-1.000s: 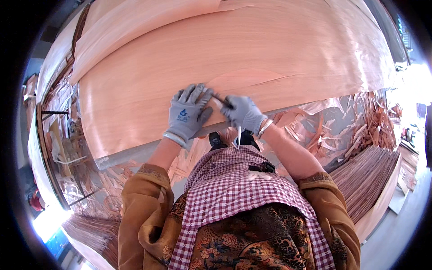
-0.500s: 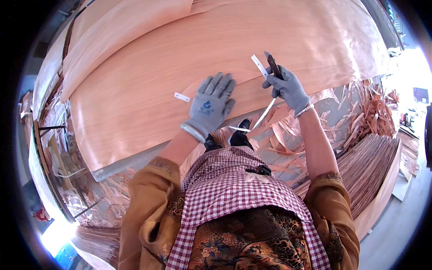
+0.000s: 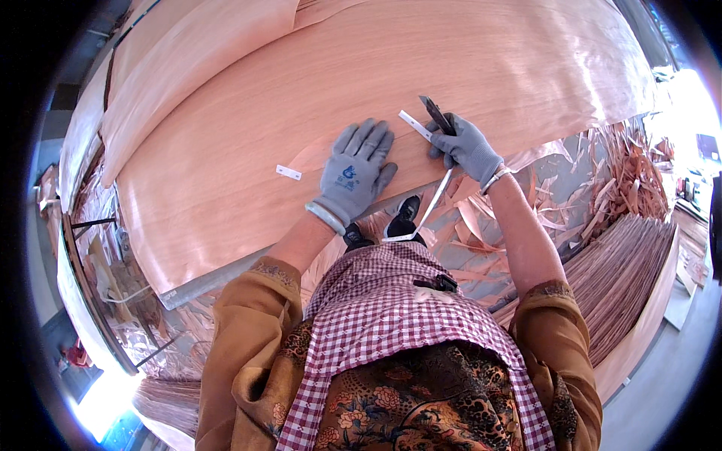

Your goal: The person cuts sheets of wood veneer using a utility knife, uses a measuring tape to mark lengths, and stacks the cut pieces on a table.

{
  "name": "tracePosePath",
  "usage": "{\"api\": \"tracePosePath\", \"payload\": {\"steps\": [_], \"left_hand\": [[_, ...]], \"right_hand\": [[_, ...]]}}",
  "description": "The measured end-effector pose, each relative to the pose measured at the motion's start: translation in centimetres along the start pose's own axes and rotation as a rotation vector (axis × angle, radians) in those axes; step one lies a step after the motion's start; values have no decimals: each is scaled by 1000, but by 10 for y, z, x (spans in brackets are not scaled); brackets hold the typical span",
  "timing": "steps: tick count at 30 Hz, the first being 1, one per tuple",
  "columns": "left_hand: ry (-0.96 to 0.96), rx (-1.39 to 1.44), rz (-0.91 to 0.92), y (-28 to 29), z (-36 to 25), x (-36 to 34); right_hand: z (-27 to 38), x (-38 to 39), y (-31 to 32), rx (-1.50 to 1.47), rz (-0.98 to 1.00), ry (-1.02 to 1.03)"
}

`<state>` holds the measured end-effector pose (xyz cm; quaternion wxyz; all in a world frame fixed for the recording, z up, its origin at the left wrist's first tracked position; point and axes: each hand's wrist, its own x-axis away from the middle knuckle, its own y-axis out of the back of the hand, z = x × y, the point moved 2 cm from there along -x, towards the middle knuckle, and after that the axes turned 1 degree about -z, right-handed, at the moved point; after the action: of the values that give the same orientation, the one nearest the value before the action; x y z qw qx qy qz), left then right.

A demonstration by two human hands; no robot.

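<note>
My left hand [image 3: 350, 174], in a grey glove, lies flat with fingers stretched out on a reddish-tan wood veneer sheet [image 3: 218, 188]. Just left of it a short piece of white tape [image 3: 289, 173] is on the sheet. My gloved right hand [image 3: 470, 147] is closed around a dark utility knife [image 3: 438, 116], whose tip points up and to the left. The same hand grips a white tape strip [image 3: 415, 125]. Its free end shows past the fingertips over the veneer, and a long tail hangs below the hand toward my shoes.
Another veneer sheet [image 3: 203, 56] overlaps at the far left. Torn veneer scraps [image 3: 632, 177] cover the floor beyond the near table edge. A tall stack of veneer sheets [image 3: 602, 278] stands at my right. A dark metal frame [image 3: 98, 301] runs along the left.
My right hand, with the knife and tape, has moved left and slightly down, closer to my left hand. The left hand stays pressed on the veneer.
</note>
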<state>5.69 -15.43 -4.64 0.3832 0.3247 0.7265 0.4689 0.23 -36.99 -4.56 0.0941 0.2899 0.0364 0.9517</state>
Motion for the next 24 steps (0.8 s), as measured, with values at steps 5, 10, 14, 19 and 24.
{"api": "tracePosePath", "payload": {"steps": [5, 10, 14, 19, 24], "left_hand": [[-96, 9, -57, -16, -8, -31], [-95, -56, 118, -18, -18, -46], [-48, -122, 133, -23, -15, -41], [-32, 75, 27, -14, -3, -33], [365, 159, -280, 23, 63, 43]], "right_hand": [[0, -3, -2, 97, -44, 17], [-20, 5, 15, 537, -269, 34], [-25, 35, 1, 77, -85, 64], [16, 55, -39, 49, 56, 48], [47, 9, -75, -52, 242, 157]]}}
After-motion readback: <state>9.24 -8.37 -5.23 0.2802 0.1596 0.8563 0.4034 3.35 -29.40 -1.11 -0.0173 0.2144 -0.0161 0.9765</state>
